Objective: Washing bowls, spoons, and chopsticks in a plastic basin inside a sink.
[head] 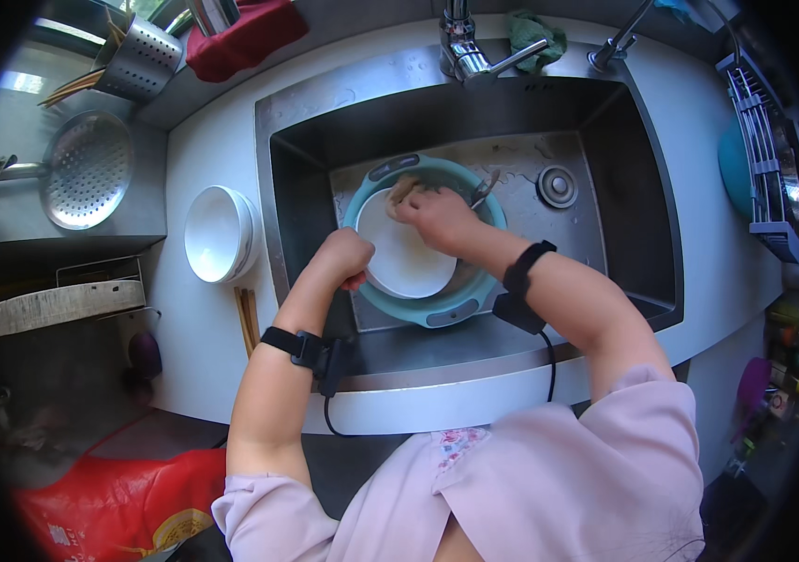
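Observation:
A white dish (410,260), round and wide, lies tilted in a light-blue basin (442,317) that stands in the steel sink. My left hand (350,254) grips the dish's left rim. With my right hand (439,216) I hold a beige cloth (404,195) against the dish's upper inside edge. Just right of that hand, a metal utensil (487,188) leans on the basin's rim. Stacked white bowls (218,234) stand on the counter left of the sink, with wooden chopsticks (248,319) lying below them.
Behind the sink rises a chrome faucet (468,53), with a green cloth (536,42) beside it. The drain (557,187) lies right of the basin. A dish rack (758,147) stands far right. At the left are a perforated skimmer (90,168) and a steel utensil holder (138,60).

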`<action>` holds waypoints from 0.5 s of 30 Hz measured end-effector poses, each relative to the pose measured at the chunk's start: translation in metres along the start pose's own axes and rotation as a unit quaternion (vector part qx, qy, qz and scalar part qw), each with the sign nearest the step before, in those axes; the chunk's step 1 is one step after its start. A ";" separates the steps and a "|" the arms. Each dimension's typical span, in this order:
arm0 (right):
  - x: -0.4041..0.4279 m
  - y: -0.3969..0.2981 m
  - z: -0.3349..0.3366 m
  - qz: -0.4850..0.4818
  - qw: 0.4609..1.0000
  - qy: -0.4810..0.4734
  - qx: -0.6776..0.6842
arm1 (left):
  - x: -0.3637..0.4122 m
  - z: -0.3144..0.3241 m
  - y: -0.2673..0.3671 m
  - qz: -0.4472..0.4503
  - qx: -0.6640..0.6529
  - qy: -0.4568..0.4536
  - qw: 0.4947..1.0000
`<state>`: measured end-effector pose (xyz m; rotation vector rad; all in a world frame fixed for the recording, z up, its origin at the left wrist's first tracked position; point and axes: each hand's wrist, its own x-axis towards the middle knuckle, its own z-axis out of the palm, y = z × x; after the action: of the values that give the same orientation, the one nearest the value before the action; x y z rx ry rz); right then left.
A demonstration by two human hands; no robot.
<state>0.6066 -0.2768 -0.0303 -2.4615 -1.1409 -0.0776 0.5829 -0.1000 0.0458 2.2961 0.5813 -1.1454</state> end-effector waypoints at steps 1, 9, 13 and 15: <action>-0.001 0.002 0.006 0.002 1.000 0.001 0.000 | 0.000 0.001 0.004 0.007 0.027 0.000 1.000; 0.003 -0.003 0.024 0.148 0.965 -0.212 -0.037 | 0.020 0.014 -0.008 0.103 0.168 0.222 0.955; 0.007 0.011 0.010 0.151 0.914 -0.375 0.032 | 0.012 0.018 0.002 0.114 0.165 0.191 0.961; 0.006 0.009 0.006 0.130 0.939 -0.319 0.013 | 0.003 0.010 0.008 0.091 0.099 0.153 0.979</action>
<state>0.6165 -0.2750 -0.0375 -2.6617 -1.0094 0.8654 0.5832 -0.1124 0.0398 2.6585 0.3674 -0.7999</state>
